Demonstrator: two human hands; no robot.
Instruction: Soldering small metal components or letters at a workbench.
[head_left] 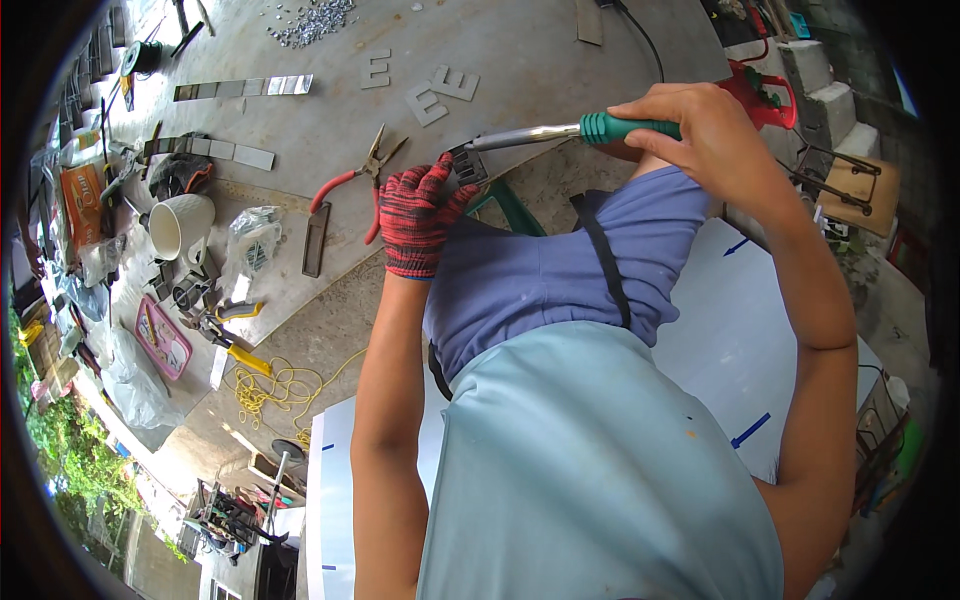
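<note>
My left hand point(414, 218), in a red and black knitted glove, is closed on a small dark metal piece point(467, 166) with raised edges, near the table's edge. My right hand point(700, 130) is bare and wraps round the green ridged handle of what looks like a soldering iron point(545, 133). Its long metal shaft points left, and the tip meets or nearly meets the metal piece. Beside the glove lie red-handled pliers point(375, 165), jaws apart. Beyond the tool are several flat letter-shaped metal cutouts point(428, 104).
The grey table point(300, 130) carries metal strips point(245, 88), a pile of silver bits point(310, 22), a white cup point(180, 226), a pink tray point(163, 338) and yellow-handled pliers point(245, 355). Yellow cord point(275, 392) lies below the table edge. A red chair point(765, 95) stands at the right.
</note>
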